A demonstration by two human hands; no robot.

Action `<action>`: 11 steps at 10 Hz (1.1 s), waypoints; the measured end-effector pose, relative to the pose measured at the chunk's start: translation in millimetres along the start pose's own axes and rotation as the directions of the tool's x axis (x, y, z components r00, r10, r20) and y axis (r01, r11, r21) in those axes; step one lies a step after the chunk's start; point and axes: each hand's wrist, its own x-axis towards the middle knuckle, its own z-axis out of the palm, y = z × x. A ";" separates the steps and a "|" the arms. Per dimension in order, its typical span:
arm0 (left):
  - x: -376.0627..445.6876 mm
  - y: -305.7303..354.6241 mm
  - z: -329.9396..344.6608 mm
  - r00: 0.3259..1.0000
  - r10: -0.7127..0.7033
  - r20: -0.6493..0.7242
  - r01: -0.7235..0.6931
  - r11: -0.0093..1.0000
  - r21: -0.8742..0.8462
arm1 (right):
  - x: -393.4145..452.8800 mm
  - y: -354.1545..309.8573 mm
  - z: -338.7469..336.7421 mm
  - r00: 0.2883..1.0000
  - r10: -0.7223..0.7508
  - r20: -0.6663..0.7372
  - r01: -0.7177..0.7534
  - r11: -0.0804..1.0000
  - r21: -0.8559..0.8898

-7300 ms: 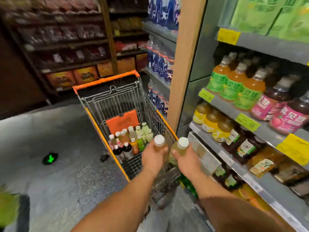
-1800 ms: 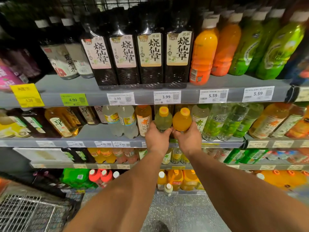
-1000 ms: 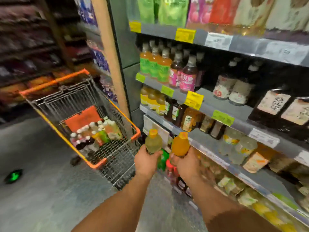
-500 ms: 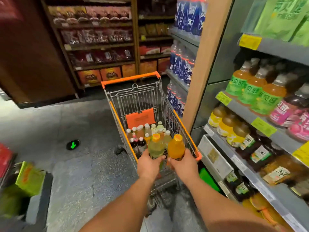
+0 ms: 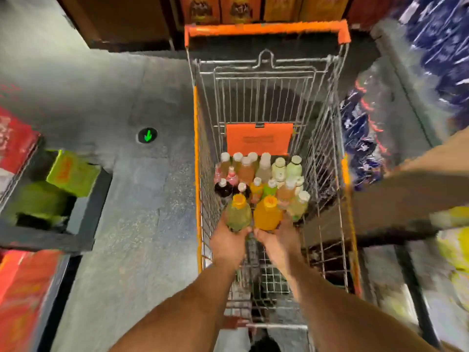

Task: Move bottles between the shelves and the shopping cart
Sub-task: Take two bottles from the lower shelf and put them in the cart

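Both my arms reach down into the wire shopping cart with its orange rim. My left hand grips a pale green bottle with an orange cap. My right hand grips an orange juice bottle with an orange cap. The two bottles are upright, side by side, low inside the basket, just in front of several standing bottles with white caps. Whether the held bottles touch the cart floor is hidden by my hands.
An orange flap stands behind the bottle cluster. Drink shelves run along the right, blurred. Green and red crates sit on a low rack at the left. A green arrow marker is on the grey floor.
I have turned from the shelf to the cart with a bottle in each hand. Since half a second ago both bottles have gone down past the rim into the basket.
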 end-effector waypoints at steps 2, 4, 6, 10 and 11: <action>91.8 -42.6 60.5 0.965 -0.241 -0.099 0.248 0.967 0.063 | 96.9 42.4 43.8 0.999 0.040 -0.028 -0.041 0.998 -0.045; 163.5 -76.0 103.4 0.940 -0.268 -0.212 0.257 0.963 -0.080 | 162.7 83.2 87.4 0.996 0.081 0.038 -0.074 0.984 -0.162; 189.8 -91.8 114.1 0.917 -0.310 -0.250 0.217 0.916 -0.338 | 185.9 102.4 119.1 0.998 0.032 0.054 -0.018 0.970 -0.242; 188.0 -81.8 102.8 0.887 -0.456 -0.071 0.459 0.888 0.030 | 188.3 92.6 116.3 0.988 0.097 0.122 -0.064 0.967 -0.246; 178.5 -89.1 95.3 0.905 -0.423 -0.043 0.425 0.894 0.146 | 181.2 91.1 111.7 0.985 0.101 0.137 -0.068 0.971 -0.228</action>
